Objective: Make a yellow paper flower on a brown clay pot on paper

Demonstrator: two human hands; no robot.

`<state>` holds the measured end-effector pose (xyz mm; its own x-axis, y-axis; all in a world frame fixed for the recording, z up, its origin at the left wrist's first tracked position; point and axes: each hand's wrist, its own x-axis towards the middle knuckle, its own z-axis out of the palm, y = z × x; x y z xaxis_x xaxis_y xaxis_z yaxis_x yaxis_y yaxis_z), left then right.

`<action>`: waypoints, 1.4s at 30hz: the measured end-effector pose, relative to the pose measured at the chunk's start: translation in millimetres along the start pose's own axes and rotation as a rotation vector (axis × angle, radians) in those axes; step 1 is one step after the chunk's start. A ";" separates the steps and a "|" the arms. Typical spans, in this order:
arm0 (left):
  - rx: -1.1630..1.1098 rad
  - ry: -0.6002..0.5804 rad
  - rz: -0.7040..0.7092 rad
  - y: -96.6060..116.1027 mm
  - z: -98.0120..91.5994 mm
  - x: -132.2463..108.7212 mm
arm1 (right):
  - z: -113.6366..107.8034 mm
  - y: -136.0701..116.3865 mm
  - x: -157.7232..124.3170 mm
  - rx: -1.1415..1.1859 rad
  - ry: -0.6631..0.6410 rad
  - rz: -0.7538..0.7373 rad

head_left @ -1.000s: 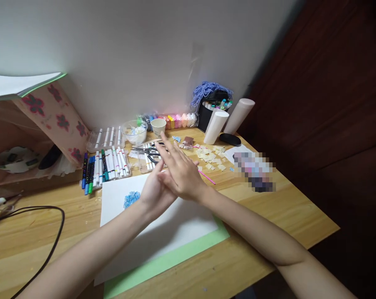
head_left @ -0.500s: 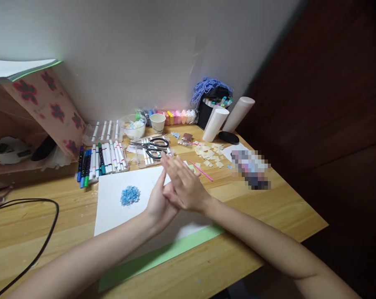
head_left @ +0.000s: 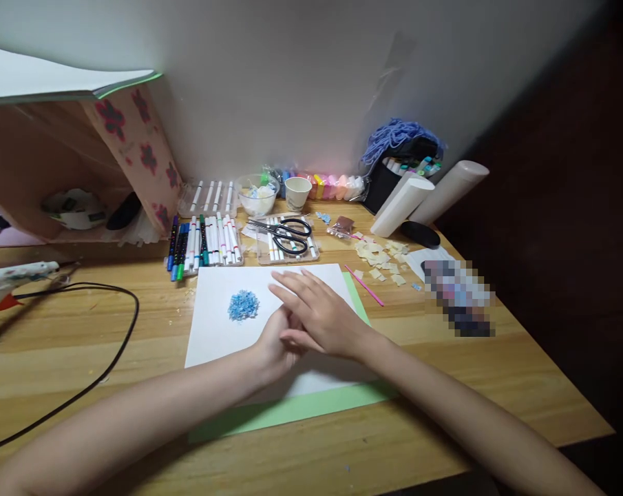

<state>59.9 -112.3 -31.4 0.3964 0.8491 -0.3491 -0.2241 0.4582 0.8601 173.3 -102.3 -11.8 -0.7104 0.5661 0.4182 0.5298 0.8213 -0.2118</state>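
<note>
Over the white paper (head_left: pixel 215 344), my right hand (head_left: pixel 321 315) lies across my left hand (head_left: pixel 275 350). The right fingers are stretched out and point to the far left. Most of the left fingers are hidden beneath the right hand, and whatever may be between the palms does not show. To the left of the hands, a small pile of blue shreds (head_left: pixel 244 304) rests on the paper. Green paper (head_left: pixel 290 412) sticks out from under the white sheet at its near and right edges.
Black-handled scissors (head_left: pixel 285 234) lie on a marker case behind the paper. Several markers (head_left: pixel 213 241), a paper cup (head_left: pixel 297 194) and a clear bowl (head_left: pixel 258 200) stand farther back. A pink stick (head_left: pixel 363 286) and pale scraps (head_left: pixel 376 253) lie right. A glue gun (head_left: pixel 12 282) with a black cord is left.
The view has turned left, so the table's things sit farther right. The right hand has slid over the left, its fingers now tilted flatter and the left fingers more covered.
</note>
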 end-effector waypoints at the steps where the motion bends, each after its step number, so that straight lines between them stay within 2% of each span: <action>1: -0.173 0.042 -0.124 4.2 -9.5 -6.6 | 0.8 -1.4 -4.7 0.007 0.024 0.008; 3: -0.461 0.019 -0.285 12.3 -19.1 -17.1 | 1.3 -6.7 -13.7 0.032 0.037 0.077; 4: -0.562 -0.002 -0.323 15.6 -20.3 -20.5 | 1.0 -10.0 -17.3 0.058 0.027 0.116; 7: -0.708 -0.067 -0.344 19.3 -17.8 -26.7 | -0.5 -18.5 -23.3 0.185 -0.013 0.196; 9: -0.689 -0.109 -0.325 18.5 -17.6 -32.0 | -1.2 -20.7 -25.0 0.327 -0.003 0.243; 11: -0.585 -0.151 -0.276 19.1 -23.5 -41.3 | -0.8 -18.5 -28.0 0.501 0.054 0.372; 14: -0.198 -0.133 -0.124 27.8 -49.6 -59.7 | 3.2 -6.3 -37.6 0.734 0.172 0.675; 15: 0.030 -0.071 -0.011 32.4 -63.0 -64.9 | 5.6 -0.4 -41.9 0.789 0.197 0.754; 16: 0.276 0.075 0.109 37.0 -77.9 -68.8 | 8.5 5.8 -46.2 0.834 0.208 0.810; 18: 0.623 0.459 0.340 44.3 -109.6 -72.2 | 15.0 18.0 -53.9 0.888 0.228 0.879; 19: 0.733 0.631 0.369 46.1 -124.5 -71.8 | 18.2 23.5 -57.0 0.901 0.232 0.897; 20: 0.801 0.731 0.347 46.4 -137.7 -70.3 | 21.0 28.4 -59.2 0.904 0.235 0.903; 21: 0.825 0.753 0.295 45.2 -148.6 -68.3 | 23.3 32.7 -60.6 0.899 0.236 0.898; 23: 0.793 0.701 0.204 39.7 -162.6 -63.4 | 26.4 39.3 -60.8 0.871 0.229 0.858; 25: 0.779 0.637 0.174 32.8 -167.5 -58.9 | 27.5 43.0 -57.6 0.845 0.221 0.801; 30: 0.845 0.553 0.221 22.8 -161.0 -53.7 | 27.0 36.2 -37.5 0.882 0.217 0.717; 35: 1.029 0.520 0.249 20.0 -148.1 -58.2 | 30.7 19.9 -15.0 0.959 0.106 0.650; 38: 1.092 0.519 0.247 18.6 -143.6 -61.0 | 34.7 18.5 -9.2 0.887 0.076 0.619; 42: 1.131 0.536 0.244 15.5 -143.0 -61.7 | 38.5 25.9 -6.3 0.741 0.099 0.567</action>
<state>-95.4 -120.0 -49.7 -0.0147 0.9998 -0.0166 0.7449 0.0220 0.6669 173.7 -81.9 -54.0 -0.3756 0.9152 0.1458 0.3305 0.2792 -0.9015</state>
